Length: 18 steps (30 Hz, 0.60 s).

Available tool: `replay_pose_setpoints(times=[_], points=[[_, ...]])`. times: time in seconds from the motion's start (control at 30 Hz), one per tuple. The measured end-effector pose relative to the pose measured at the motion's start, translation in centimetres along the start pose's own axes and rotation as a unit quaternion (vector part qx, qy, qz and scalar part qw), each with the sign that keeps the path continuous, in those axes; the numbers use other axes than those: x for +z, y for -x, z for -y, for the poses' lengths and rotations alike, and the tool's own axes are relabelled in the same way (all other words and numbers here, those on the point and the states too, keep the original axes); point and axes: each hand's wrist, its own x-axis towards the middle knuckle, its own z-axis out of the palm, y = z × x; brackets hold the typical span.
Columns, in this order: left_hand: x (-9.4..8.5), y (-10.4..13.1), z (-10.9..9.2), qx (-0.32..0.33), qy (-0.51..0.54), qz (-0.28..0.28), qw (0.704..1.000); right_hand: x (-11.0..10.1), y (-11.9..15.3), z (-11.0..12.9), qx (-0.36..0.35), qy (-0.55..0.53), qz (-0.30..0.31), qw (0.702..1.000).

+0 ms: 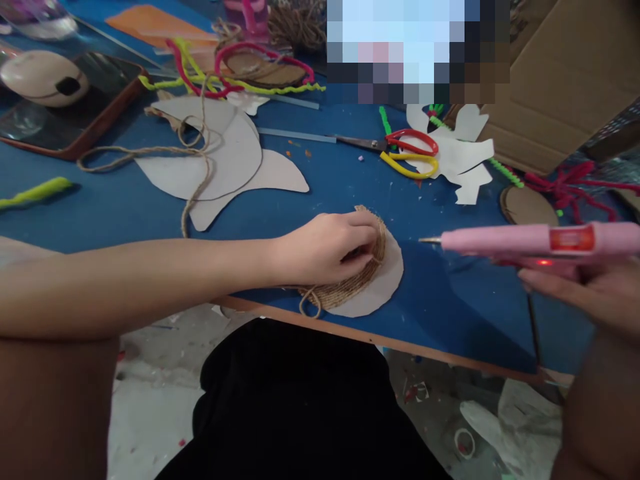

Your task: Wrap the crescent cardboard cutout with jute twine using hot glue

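A white rounded cutout lies near the table's front edge, its left part covered by rows of brown twine. My left hand rests on the twine with its fingers curled and pressed down on it; whether the fingertips pinch a strand is hidden. A small loop of twine hangs over the table edge below the hand. On the right, my right hand holds a pink glue gun, its metal nozzle pointing left and a red light lit. The nozzle is apart from the cutout.
Scissors with red and yellow handles lie behind the cutout, beside white paper pieces. Back left are larger white cutouts with loose twine, pipe cleaners and a dark tray. A cardboard box stands back right.
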Motion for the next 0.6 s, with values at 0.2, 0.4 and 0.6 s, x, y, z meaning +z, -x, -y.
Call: replay_pose_setpoints(times=[0.2,0.4,0.6], points=[[-0.2,0.2,-0.1,0.016,-0.017,-0.006,1.0,3.7,-1.4,-4.5,0.036,0.012,-0.093,0.995],[-0.9,0.8,-0.9,0.004,-0.018,0.019,1.0,4.1,-1.9,-4.9,0.045,0.053,-0.078,0.995],[-1.6,1.4,-2.0,-0.022,-0.022,0.068,0.997,3.0,0.8,-4.1,-0.07,0.083,-0.371,0.922]])
